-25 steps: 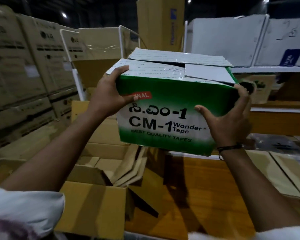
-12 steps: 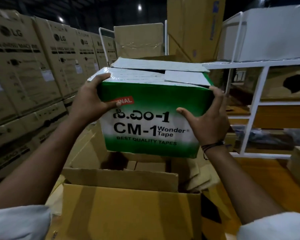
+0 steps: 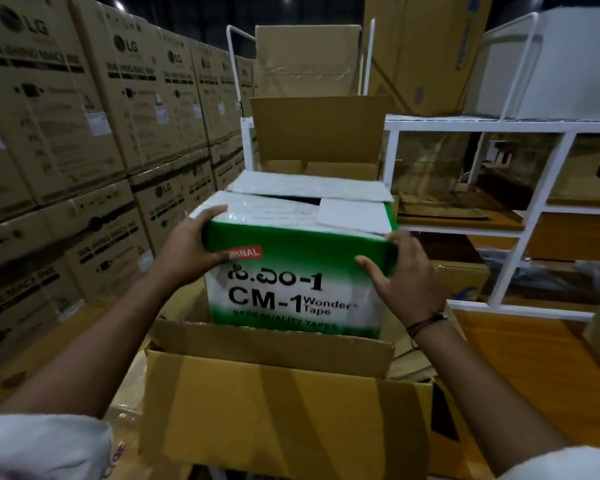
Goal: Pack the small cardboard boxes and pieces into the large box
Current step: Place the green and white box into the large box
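Note:
A green and white "CM-1 Wonder Tape" box (image 3: 298,289) hangs in the mouth of the large brown box (image 3: 278,407), its bottom edge hidden behind the near flap. My left hand (image 3: 191,247) grips its upper left corner, fingers on the top and thumb on the front. My right hand (image 3: 402,275) grips the upper right corner the same way. The tape box's white top flaps lie loosely closed. The large box's far flap (image 3: 312,129) stands upright behind it, with small brown pieces (image 3: 340,169) visible at its foot.
Stacks of LG cartons (image 3: 66,150) wall in the left side. A white metal rack (image 3: 520,216) with cardboard on its shelves stands at the right. More tall cartons (image 3: 305,60) rise behind. Flat cardboard (image 3: 420,365) leans by the large box's right side.
The view has swung left and down over the large box. Both hands have lowered the tape box from chest height into the large box's opening, keeping the same hold.

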The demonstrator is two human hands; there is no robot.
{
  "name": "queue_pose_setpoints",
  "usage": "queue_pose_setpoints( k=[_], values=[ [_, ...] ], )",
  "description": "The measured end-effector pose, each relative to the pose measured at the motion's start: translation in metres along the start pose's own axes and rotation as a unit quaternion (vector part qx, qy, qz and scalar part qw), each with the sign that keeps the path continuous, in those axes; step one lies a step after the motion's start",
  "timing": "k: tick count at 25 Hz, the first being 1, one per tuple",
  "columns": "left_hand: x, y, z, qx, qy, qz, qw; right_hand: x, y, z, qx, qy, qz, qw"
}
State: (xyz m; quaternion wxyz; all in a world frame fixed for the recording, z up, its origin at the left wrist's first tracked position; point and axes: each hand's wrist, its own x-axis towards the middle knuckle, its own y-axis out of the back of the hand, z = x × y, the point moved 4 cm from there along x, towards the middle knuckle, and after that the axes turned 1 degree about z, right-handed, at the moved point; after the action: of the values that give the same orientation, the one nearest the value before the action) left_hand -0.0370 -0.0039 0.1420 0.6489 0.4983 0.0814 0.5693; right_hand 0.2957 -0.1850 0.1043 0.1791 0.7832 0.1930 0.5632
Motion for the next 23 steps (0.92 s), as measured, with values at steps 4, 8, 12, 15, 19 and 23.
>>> queue_pose_setpoints(
  k=[4,8,12,15,19,23],
  values=[
    [-0.016,-0.040,-0.066,0.109,0.107,-0.136,0.979,-0.025,-0.013,0.015,-0.062,0.025,-0.083,0.994],
    [-0.035,-0.052,-0.102,0.053,0.155,-0.170,0.972,-0.032,-0.030,0.011,-0.022,-0.058,-0.142,0.988],
    [-0.036,-0.048,-0.109,-0.012,0.175,-0.135,0.975,-0.037,-0.050,0.000,0.211,-0.196,-0.221,0.932],
    [-0.034,-0.045,-0.106,-0.038,0.171,-0.119,0.977,-0.034,-0.052,-0.002,0.272,-0.277,-0.259,0.884],
    [-0.030,-0.046,-0.099,-0.033,0.161,-0.085,0.983,-0.022,-0.057,0.009,0.276,-0.311,-0.341,0.843],
    [-0.038,-0.048,-0.105,-0.006,0.164,-0.109,0.980,-0.025,-0.069,0.017,0.260,-0.323,-0.398,0.818]
  ],
)
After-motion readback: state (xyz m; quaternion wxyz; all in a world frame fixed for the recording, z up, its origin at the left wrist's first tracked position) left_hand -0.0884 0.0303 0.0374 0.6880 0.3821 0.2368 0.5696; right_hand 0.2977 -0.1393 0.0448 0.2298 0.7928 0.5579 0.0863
